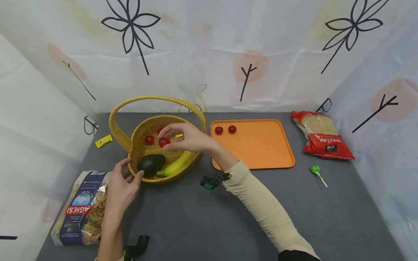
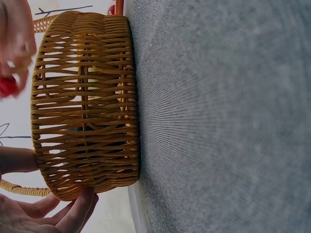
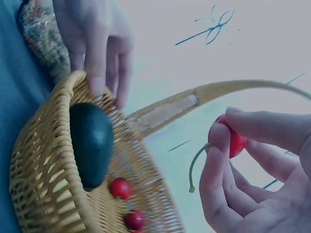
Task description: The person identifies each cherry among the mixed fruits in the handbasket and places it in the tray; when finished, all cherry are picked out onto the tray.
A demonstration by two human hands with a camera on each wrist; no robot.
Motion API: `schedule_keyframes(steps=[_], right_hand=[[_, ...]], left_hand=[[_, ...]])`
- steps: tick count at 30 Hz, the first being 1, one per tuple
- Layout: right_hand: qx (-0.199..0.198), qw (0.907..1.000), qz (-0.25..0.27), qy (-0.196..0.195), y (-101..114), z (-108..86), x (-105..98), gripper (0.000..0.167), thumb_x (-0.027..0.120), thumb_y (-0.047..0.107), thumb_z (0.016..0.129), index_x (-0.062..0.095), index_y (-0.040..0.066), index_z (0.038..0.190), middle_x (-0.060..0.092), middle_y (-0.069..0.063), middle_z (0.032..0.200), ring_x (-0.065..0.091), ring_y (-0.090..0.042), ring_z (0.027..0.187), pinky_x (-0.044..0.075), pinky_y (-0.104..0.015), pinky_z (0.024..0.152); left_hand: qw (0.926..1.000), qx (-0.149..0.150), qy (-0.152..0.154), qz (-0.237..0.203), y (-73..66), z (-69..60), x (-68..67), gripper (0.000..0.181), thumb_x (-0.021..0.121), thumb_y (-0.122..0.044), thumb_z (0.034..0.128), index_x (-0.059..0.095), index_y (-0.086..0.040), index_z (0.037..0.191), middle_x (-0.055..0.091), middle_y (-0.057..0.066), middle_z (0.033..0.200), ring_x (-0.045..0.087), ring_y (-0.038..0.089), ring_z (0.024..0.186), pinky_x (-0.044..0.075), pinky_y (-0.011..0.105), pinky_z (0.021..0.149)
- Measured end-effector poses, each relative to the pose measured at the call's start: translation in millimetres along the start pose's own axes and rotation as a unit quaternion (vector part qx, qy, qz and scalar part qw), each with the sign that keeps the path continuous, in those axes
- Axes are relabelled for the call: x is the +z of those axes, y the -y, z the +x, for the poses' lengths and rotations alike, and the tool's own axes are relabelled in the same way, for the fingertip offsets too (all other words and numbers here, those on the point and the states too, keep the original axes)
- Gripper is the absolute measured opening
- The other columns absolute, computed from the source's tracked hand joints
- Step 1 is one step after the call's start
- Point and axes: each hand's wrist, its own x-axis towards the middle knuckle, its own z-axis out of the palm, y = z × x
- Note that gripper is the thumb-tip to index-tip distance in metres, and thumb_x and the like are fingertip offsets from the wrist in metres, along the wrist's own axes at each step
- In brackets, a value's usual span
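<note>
The cherry point(image 3: 237, 143) is pinched between the thumb and fingers of our right hand point(image 1: 191, 137), up over the wicker basket point(image 1: 166, 121), with its green stem point(image 3: 195, 167) curving down beside a finger. Our left hand point(image 1: 123, 186) grips the near left part of the basket's rim, its thumb and fingers on either side of the wicker. Inside the basket we see a dark green avocado point(image 1: 151, 164) near our left fingers, a banana point(image 1: 176, 166) lying slantwise on the right, and more cherries point(image 3: 120, 188) past the avocado; we cannot tell exactly how many, since our right hand and the picture edge cover part of them.

To the right of the basket an orange tray point(image 1: 258, 148) lies on the grey counter point(image 1: 196, 228), with two cherries on tray point(image 1: 232, 129) side by side near its far left corner. Further right we have a red bag point(image 1: 330, 145) with a clear window, and a green lollipop point(image 1: 315, 169) lies nearer to us. On the left side a small yellow packet point(image 1: 103, 141) rests near the basket, and an AGNESI pasta bag point(image 1: 78, 210) lies beside our left hand.
</note>
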Motion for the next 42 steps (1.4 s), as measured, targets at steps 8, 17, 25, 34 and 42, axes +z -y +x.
schedule_keyframes(steps=[8, 17, 25, 34, 42], right_hand=[[-0.039, 0.9984, 0.024, 0.034, 12.9, -63.9, -23.4, 0.041, 0.074, 0.004, 0.1, 0.067, 0.002, 0.14, 0.07, -0.015, 0.136, 0.079, -0.021, 0.09, 0.067, -0.034, 0.088], [-0.035, 0.9974, 0.056, -0.029, 8.5, -126.9, -59.7, 0.04, 0.075, 0.001, 0.099, 0.066, -0.003, 0.138, 0.067, -0.017, 0.135, 0.075, -0.026, 0.097, 0.067, -0.035, 0.095], [0.001, 0.9854, 0.072, -0.154, -21.9, -151.4, -87.8, 0.034, 0.069, 0.006, 0.105, 0.065, -0.007, 0.137, 0.073, -0.012, 0.125, 0.079, -0.019, 0.109, 0.066, -0.034, 0.103], [0.085, 0.9684, 0.059, -0.227, -65.0, -159.4, -106.2, 0.04, 0.069, 0.004, 0.105, 0.06, -0.004, 0.143, 0.057, -0.019, 0.154, 0.078, -0.008, 0.112, 0.062, -0.019, 0.101], [0.143, 0.9553, 0.036, -0.256, -101.9, -153.2, -116.4, 0.048, 0.072, 0.005, 0.103, 0.06, -0.005, 0.149, 0.061, -0.031, 0.151, 0.064, -0.043, 0.141, 0.064, -0.021, 0.098]], left_hand=[[1.0, 0.0, 0.006, 0.002, -1.2, -0.3, -1.2, 0.075, 0.069, -0.017, 0.1053, 0.031, -0.002, 0.168, 0.038, 0.033, 0.169, 0.048, 0.056, 0.151, 0.049, 0.067, 0.12], [0.9999, -0.002, 0.012, 0.006, -1.9, -0.2, -2.6, 0.076, 0.069, -0.017, 0.106, 0.029, -0.002, 0.169, 0.037, 0.033, 0.169, 0.048, 0.056, 0.151, 0.049, 0.066, 0.12], [0.9999, 0.005, 0.011, 0.01, -1.0, 0.5, -2.0, 0.077, 0.069, -0.018, 0.1056, 0.029, -0.001, 0.169, 0.037, 0.033, 0.169, 0.047, 0.056, 0.151, 0.049, 0.067, 0.119], [0.9999, 0.007, 0.007, 0.011, -0.7, 0.2, -2.1, 0.077, 0.07, -0.017, 0.1055, 0.029, -0.001, 0.169, 0.039, 0.034, 0.167, 0.049, 0.056, 0.15, 0.049, 0.067, 0.119], [0.9999, 0.003, 0.008, 0.012, -1.0, 0.1, -2.1, 0.077, 0.07, -0.017, 0.1051, 0.029, 0.0, 0.168, 0.038, 0.033, 0.168, 0.048, 0.056, 0.15, 0.049, 0.067, 0.119]])
